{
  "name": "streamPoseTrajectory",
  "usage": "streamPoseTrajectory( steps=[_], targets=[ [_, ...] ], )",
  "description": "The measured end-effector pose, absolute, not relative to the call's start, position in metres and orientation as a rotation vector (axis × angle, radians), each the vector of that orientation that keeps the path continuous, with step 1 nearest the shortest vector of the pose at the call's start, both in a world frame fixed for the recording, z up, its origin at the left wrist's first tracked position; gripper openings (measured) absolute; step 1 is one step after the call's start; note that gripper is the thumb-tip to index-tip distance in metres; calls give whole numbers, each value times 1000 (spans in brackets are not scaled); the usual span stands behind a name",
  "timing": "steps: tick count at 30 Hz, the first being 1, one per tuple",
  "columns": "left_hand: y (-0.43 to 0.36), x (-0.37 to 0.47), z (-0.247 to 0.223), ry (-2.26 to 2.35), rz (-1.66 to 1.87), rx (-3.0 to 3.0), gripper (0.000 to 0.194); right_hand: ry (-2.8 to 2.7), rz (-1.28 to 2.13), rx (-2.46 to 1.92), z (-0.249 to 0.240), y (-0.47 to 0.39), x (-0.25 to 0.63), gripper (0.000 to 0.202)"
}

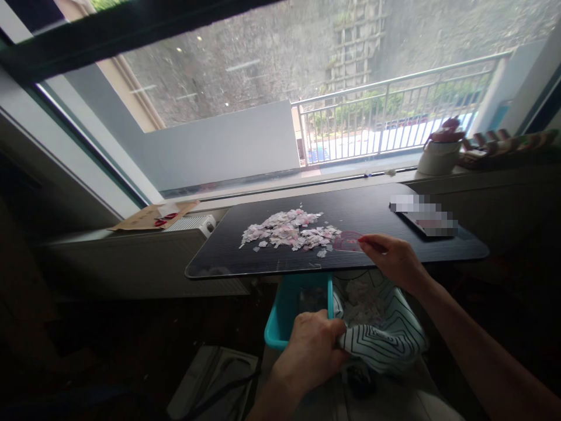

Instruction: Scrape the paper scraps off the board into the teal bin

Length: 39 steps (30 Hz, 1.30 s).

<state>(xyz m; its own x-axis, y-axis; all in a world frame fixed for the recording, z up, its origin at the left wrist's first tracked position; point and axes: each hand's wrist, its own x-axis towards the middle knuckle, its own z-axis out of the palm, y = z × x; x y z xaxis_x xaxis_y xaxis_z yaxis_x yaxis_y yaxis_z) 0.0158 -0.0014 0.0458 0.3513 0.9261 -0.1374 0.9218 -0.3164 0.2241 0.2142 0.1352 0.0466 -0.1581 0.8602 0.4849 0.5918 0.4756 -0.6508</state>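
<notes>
My right hand pinches a thin, see-through sheet with a reddish pattern at its right end. The sheet lies low over the black tabletop, its far end beside a heap of small torn paper scraps. Below the table edge, my left hand is closed on the near rim of a white cloth bag with black line patterns. Paper scraps show inside the bag's open mouth. Against the bag's left side stands a teal plastic bin, close to my left knuckles.
A blurred flat object rests on the table's right side. On the windowsill are a pale pot and a row of small items. Left of the table, brown paper with red-handled scissors lies by a radiator.
</notes>
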Motion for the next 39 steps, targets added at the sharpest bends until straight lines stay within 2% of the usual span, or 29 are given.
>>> streamPoseTrajectory(
  steps=[16,25,31,39],
  targets=[
    [1,14,42,1647,91,2356,12,-1947,297,-1163,34,140,190,29],
    [3,13,42,1629,35,2379,14,-2083,514,-928,41,122,178,27],
    [2,13,39,1626,70,2406,12,-1967,351,-1078,36,124,193,23],
    [2,12,37,1627,89,2395,12,-2006,452,-993,32,121,188,25]
  ],
)
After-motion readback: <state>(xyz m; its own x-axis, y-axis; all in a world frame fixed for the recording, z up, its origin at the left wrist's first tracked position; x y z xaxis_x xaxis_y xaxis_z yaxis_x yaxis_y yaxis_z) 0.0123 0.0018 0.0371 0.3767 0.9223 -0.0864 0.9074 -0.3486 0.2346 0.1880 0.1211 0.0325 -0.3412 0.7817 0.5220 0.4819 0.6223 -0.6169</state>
